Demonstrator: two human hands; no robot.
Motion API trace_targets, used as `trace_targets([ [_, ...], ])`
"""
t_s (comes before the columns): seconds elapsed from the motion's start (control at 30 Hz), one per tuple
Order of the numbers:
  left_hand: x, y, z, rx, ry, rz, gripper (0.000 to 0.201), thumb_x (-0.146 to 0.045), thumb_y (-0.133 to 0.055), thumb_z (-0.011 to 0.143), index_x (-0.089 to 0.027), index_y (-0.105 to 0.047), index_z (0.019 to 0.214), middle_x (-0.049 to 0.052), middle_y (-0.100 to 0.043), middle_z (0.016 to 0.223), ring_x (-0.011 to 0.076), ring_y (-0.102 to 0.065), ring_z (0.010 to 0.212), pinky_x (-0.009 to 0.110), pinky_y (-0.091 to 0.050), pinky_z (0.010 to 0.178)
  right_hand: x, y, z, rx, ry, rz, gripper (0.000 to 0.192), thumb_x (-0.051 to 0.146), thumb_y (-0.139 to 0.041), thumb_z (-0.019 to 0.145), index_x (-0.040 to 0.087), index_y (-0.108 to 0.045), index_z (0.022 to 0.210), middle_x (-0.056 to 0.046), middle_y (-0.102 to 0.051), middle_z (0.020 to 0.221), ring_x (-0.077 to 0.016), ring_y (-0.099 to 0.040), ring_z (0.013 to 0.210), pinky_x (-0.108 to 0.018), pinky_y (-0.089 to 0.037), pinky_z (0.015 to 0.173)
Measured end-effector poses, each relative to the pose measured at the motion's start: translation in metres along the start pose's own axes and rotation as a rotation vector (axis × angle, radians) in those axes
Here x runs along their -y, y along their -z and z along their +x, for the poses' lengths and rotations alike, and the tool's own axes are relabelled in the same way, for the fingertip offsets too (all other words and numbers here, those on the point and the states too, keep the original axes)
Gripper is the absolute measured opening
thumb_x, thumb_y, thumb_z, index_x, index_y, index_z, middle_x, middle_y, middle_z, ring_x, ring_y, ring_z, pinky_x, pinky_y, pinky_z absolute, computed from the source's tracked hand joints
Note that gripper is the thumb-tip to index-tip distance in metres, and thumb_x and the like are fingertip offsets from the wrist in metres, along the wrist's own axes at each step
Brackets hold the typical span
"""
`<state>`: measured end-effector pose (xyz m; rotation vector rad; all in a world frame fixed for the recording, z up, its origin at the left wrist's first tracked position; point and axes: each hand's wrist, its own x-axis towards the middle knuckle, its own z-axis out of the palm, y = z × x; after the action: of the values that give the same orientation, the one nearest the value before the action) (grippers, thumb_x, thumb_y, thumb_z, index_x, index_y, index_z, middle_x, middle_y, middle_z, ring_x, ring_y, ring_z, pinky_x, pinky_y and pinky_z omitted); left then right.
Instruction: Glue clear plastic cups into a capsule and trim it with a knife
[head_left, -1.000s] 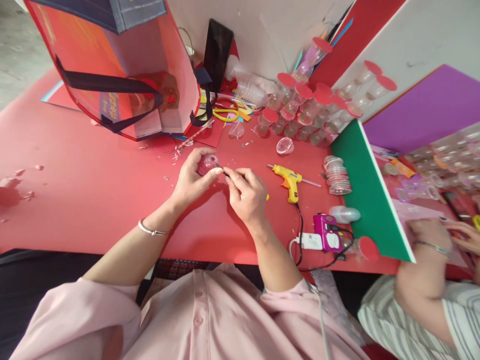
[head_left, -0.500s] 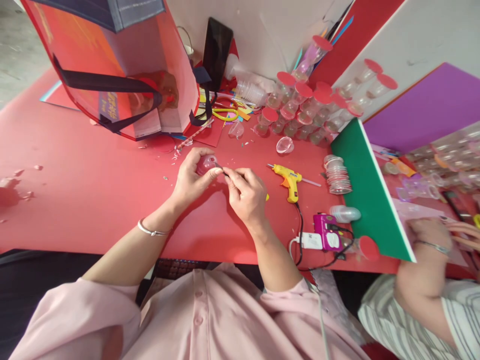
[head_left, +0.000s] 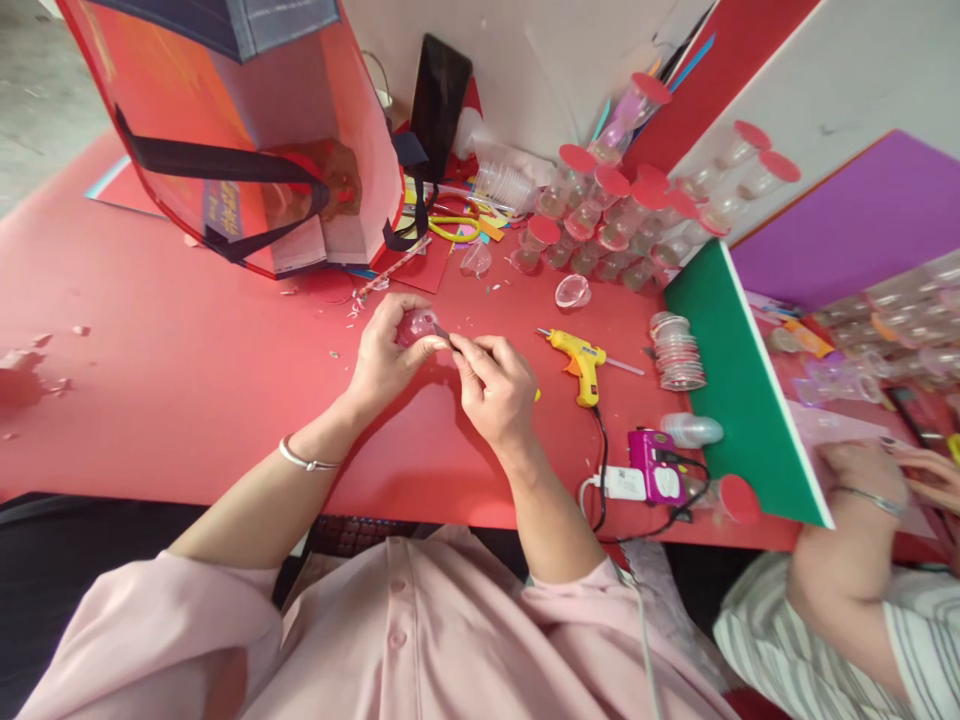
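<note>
A red table (head_left: pixel 187 400) fills the scene, with a large red-and-white bag (head_left: pixel 247 150) lying at its far left and a green board (head_left: pixel 739 390) standing on edge at the right, beyond which another person's hand (head_left: pixel 862 470) rests. A cluster of red-lidded clear cups (head_left: pixel 622 215) crowds the far side near the wall. Nearer, a yellow glue gun (head_left: pixel 579 358) lies just right of the hands, with a stack of clear lids (head_left: pixel 676 350) further right and a pink device (head_left: pixel 654 466) at the near edge. At centre, the left hand (head_left: pixel 386 355) is curled around a small clear cup (head_left: pixel 416 325), held just above the table, fingers wrapped over its far side and thumb pressed on its near rim. The right hand (head_left: pixel 495 390) pinches a thin tool (head_left: pixel 444 335), its tip touching the cup beside the left thumb.
</note>
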<state>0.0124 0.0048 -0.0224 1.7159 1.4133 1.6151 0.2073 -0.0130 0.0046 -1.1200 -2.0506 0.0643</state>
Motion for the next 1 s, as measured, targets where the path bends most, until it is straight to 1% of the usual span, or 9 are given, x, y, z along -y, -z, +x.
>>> trace_targets([
  [0.17,0.0048,-0.0010,-0.0018,-0.004,0.021,-0.044,0.059,-0.071,-0.083,0.081,-0.025,-0.068,0.115,0.006,-0.071,0.104,0.0218,-0.068,0.093,0.034,-0.055,0.083,0.0004,-0.0001,-0.0005,0.001,-0.006,-0.007,0.029,0.034,-0.059,0.110,0.030,-0.080,0.130,-0.006,-0.076,0.105,-0.0167,-0.071,0.093,-0.031,-0.055,0.089],
  [0.33,0.0093,-0.0014,-0.0027,-0.015,0.016,-0.014,0.062,-0.074,-0.082,0.079,-0.024,-0.068,0.114,0.006,-0.072,0.104,0.0208,-0.067,0.091,0.034,-0.055,0.082,0.0011,0.0002,0.0000,-0.006,-0.001,-0.003,0.028,0.033,-0.059,0.110,0.029,-0.080,0.129,-0.006,-0.077,0.104,-0.0164,-0.071,0.093,-0.031,-0.055,0.088],
  [0.53,0.0047,-0.0008,-0.0009,-0.018,0.004,-0.010,0.062,-0.075,-0.080,0.080,-0.024,-0.067,0.112,0.005,-0.071,0.103,0.0203,-0.066,0.089,0.033,-0.054,0.081,0.0028,0.0007,0.0009,0.003,-0.011,0.025,0.028,0.033,-0.058,0.111,0.028,-0.080,0.128,-0.006,-0.076,0.102,-0.0160,-0.071,0.092,-0.030,-0.056,0.088],
  [0.77,0.0035,0.0006,-0.0002,-0.009,-0.019,0.022,0.061,-0.075,-0.080,0.081,-0.023,-0.068,0.111,0.006,-0.072,0.103,0.0219,-0.067,0.093,0.036,-0.055,0.088,0.0004,0.0000,-0.0003,0.013,-0.007,0.005,0.028,0.032,-0.060,0.110,0.029,-0.080,0.129,-0.006,-0.076,0.104,-0.0166,-0.071,0.093,-0.030,-0.055,0.087],
  [1.0,-0.0001,0.0019,-0.0005,0.001,-0.010,0.046,0.060,-0.075,-0.078,0.082,-0.023,-0.068,0.111,0.007,-0.073,0.104,0.0229,-0.068,0.094,0.037,-0.055,0.089,0.0017,0.0009,0.0013,-0.004,0.008,0.006,0.029,0.033,-0.058,0.111,0.026,-0.081,0.127,-0.006,-0.076,0.100,-0.0158,-0.071,0.089,-0.029,-0.054,0.085],
])
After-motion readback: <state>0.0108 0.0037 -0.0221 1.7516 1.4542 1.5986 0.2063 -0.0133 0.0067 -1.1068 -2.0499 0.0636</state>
